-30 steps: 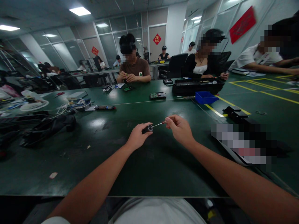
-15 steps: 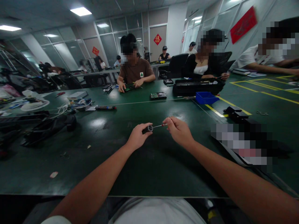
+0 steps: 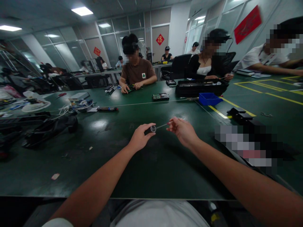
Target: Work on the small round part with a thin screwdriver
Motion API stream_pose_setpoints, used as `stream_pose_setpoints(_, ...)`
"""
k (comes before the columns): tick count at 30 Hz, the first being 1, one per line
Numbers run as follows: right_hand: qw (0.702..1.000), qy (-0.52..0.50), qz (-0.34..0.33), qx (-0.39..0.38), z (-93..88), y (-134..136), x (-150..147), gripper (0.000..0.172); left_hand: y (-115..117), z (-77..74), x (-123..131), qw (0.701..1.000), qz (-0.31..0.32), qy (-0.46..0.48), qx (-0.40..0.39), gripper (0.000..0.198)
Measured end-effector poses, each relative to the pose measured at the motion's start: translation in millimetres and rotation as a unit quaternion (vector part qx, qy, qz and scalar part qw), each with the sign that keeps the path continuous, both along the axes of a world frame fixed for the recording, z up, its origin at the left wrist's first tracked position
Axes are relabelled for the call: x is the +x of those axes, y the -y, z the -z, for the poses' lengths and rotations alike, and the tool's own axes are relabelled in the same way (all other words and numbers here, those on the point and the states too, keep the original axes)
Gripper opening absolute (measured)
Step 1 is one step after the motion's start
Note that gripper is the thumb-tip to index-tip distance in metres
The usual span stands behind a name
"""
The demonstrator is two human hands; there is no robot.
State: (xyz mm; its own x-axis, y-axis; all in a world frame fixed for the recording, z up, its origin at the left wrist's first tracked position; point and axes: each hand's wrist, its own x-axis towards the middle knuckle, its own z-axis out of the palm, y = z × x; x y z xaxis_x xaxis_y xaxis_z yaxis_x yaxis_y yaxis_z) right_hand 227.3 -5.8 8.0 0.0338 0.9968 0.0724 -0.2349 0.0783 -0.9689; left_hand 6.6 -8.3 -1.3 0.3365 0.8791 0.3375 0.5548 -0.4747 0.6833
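Head: blue bin beyond right hand

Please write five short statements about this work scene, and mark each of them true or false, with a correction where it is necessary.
1. The left hand holds a black cylinder. True.
2. The right hand is empty. False: it holds a thin metal tool.
3. The thin metal tool points towards the round end of the black cylinder. True.
4. The blue tray stands nearer to the person than both hands. False: it stands beyond them.
5. The two hands touch each other. False: there is a gap between them.
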Motion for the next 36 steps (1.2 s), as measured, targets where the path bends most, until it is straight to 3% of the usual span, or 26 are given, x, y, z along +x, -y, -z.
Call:
stream_pose_setpoints(2, 1.000, -0.010, 0.005, -0.011, 3.0, -4.9, 3.4, 0.036, 0.0, -1.9, 0.3, 1.000, 0.001, -0.014, -0.001, 0.042)
stream_pose_setpoints(9, 0.988, 0.120, 0.064, 0.081, 2.3, -0.9, -1.0, 0.039, 1.4, -2.6, 2.1, 1.000, 0.003, -0.031, -0.006, 0.043)
stream_pose_setpoints(18, 0.973, 0.168, 0.075, 0.139, -4.3, 8.6, -3.9, 0.029, 2.7, -3.0, 3.2, 1.000, 0.010, -0.029, -0.003, 0.044)
stream_pose_setpoints(25, 0.934, 0.315, 0.103, 0.132, -16.6, 18.2, 0.8, 0.037, 4.2, -4.1, 2.9, 0.999, -0.002, -0.035, -0.009, 0.043)
stream_pose_setpoints(30, 0.938, 0.298, 0.064, 0.165, -12.1, 19.1, -0.1, 0.021, 2.6, -1.0, 2.2, 0.999, 0.005, -0.036, -0.005, 0.042)
stream_pose_setpoints(34, 0.932, 0.321, 0.063, 0.157, -9.5, 18.0, -0.3, 0.032, 2.0, 1.2, 1.3, 0.999, 0.009, -0.043, -0.008, 0.042)
stream_pose_setpoints(36, 0.935, 0.308, 0.073, 0.157, -7.5, 16.4, -1.3, 0.030, 1.2, 2.9, 0.8, 0.999, 0.009, -0.045, -0.008, 0.043)
